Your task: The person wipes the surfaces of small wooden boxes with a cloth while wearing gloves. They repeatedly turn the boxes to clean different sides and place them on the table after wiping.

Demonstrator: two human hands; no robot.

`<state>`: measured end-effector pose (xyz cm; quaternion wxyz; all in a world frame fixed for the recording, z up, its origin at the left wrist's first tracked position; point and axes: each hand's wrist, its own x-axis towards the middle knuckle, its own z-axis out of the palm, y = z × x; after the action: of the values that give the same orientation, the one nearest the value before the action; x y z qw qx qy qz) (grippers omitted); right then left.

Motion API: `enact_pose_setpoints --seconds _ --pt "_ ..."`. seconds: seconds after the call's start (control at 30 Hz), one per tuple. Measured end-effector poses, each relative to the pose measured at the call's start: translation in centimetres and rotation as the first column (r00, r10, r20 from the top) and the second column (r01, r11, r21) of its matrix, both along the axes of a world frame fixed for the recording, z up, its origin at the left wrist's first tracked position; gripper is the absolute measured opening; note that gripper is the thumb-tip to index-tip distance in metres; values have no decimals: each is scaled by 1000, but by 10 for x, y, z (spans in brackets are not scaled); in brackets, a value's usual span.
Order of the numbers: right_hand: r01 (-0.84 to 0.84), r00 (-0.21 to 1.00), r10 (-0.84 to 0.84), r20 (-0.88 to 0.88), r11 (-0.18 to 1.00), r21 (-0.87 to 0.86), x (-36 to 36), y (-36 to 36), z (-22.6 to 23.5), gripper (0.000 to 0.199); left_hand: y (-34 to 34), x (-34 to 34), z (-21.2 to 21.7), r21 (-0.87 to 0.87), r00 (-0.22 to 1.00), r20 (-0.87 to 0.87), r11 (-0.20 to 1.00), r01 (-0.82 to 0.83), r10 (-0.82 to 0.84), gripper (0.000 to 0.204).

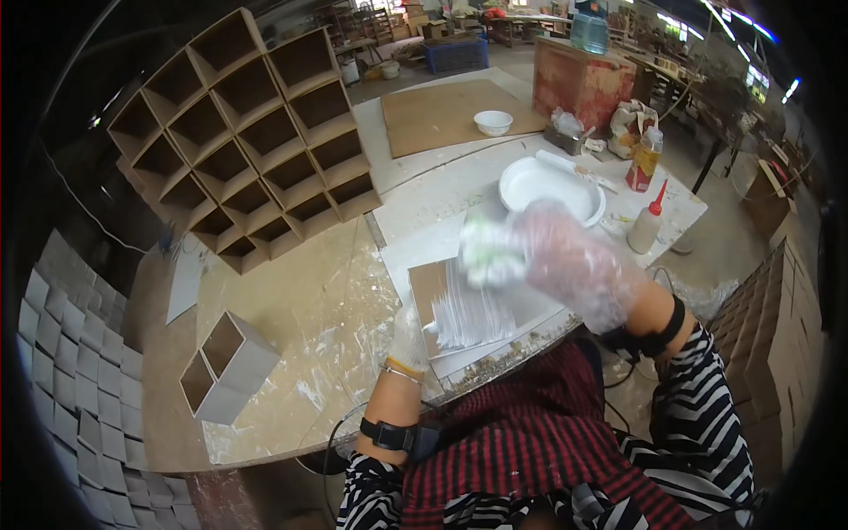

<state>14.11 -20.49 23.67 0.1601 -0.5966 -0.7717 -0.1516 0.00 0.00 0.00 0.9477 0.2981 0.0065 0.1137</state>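
"Since the right hand (574, 256) is blurred, can it be seen what is held?"

"A white and green wad (486, 251) is held in it, but how tightly it is squeezed cannot be told. The hand is wrapped in clear plastic."

"And where is the board (427, 284)?"

"It is laid flat near the close edge of the table (300, 309), just below the wad. Much of its brown top is covered with white streaks (473, 320)."

"How is the left hand (408, 340) used?"

"The board's left edge is touched by it, in white cloth. Whether the edge is pinched cannot be told."

"What else is seen?"

"A white tub (527, 175) is set past the right hand, and a red-tipped bottle (646, 230) is stood near it. Far to the left, a small grey box (243, 375) with two holes is placed, and behind it a big brown rack (262, 137) is seen."
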Motion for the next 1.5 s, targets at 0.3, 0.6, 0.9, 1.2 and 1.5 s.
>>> enact_pose_setpoints --seconds 0.3,0.6,0.9,1.2,1.5 --pt "55 995 -88 -48 878 -476 -43 29 12 30 -16 9 29 212 987 -118 974 -84 111 46" --pt "-119 971 43 -236 940 -319 -45 28 -36 35 -18 7 51 187 986 -138 980 -67 93 46" --pt "-28 970 -35 -241 968 -251 -21 38 -7 44 -20 9 53 182 983 -139 979 -92 119 47" --pt "70 973 -95 208 990 124 24 40 -34 41 -25 7 54 184 974 -176 977 -107 140 48" --pt "-201 924 156 -348 975 -97 -24 34 -28 36 -24 9 66 188 984 -150 980 -68 97 50"
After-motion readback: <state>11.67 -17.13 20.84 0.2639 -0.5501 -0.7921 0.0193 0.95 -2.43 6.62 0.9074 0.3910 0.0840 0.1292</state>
